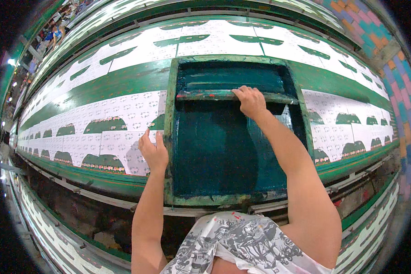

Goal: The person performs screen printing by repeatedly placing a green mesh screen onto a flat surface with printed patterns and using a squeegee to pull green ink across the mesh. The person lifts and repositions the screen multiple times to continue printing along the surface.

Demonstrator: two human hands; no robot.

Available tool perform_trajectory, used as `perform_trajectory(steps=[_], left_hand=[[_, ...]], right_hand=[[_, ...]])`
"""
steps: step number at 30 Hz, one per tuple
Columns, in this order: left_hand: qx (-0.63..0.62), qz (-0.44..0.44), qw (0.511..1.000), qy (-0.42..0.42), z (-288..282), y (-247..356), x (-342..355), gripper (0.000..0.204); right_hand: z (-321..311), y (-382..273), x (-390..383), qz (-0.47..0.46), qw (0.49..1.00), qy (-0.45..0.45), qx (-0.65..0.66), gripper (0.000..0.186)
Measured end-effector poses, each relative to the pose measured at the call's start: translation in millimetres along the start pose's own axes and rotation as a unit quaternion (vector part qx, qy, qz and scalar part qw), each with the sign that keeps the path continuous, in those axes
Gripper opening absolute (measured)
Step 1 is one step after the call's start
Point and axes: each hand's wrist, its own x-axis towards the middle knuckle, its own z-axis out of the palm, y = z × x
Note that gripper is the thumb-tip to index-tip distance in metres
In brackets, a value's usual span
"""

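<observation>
A screen-printing frame (pixel 170 150) with a dark green mesh lies across the long green table in front of me. My right hand (pixel 252 102) is closed over the top edge of a long squeegee (pixel 205 95), which spans the far part of the frame from side to side. Dark green ink (pixel 228 75) streaks the mesh beyond the squeegee. Beside the frame's left edge, my left hand (pixel 153 150) is held with thumb and fingers apart, over white printed fabric (pixel 134 109). Whether it touches the frame or the fabric, I cannot tell.
More white pieces (pixel 347 116) with green curved shapes lie right of the frame, and another row (pixel 196 43) runs along the table's far side. A metal rail (pixel 91 194) follows the near edge. Similar tables stand in front and behind. Colourful paving (pixel 404 96) covers the floor at right.
</observation>
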Motion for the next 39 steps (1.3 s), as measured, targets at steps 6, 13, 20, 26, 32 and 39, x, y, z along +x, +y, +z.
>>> perform_trajectory(steps=[6, 13, 20, 26, 32, 39], left_hand=[[0.022, -0.012, 0.999, 0.022, -1.5, -1.6, -1.6, 0.055], [0.023, -0.029, 0.999, 0.004, -2.0, 1.4, -1.4, 0.057], [0.031, -0.056, 0.998, -0.016, -3.7, 7.8, 1.1, 0.057], [0.014, -0.008, 1.000, 0.006, 1.3, -7.0, 0.9, 0.056], [0.003, 0.014, 0.999, 0.029, 6.5, -13.5, 3.9, 0.055], [-0.021, 0.016, 0.999, 0.026, 10.1, -16.6, 7.0, 0.058]], right_hand=[[-11.6, 33.1, 73.8, 0.052, 0.985, -0.163, 0.029, 0.043], [-8.0, 61.6, 92.4, 0.038, 0.984, -0.172, 0.008, 0.041], [-12.8, 72.0, 89.9, -0.009, 0.980, -0.196, 0.025, 0.032], [-32.1, 55.1, 57.7, -0.028, 0.975, -0.213, 0.054, 0.027], [-63.2, 7.6, -9.1, -0.032, 0.974, -0.220, 0.052, 0.027], [-108.4, -60.4, -106.4, -0.018, 0.979, -0.191, 0.071, 0.030]])
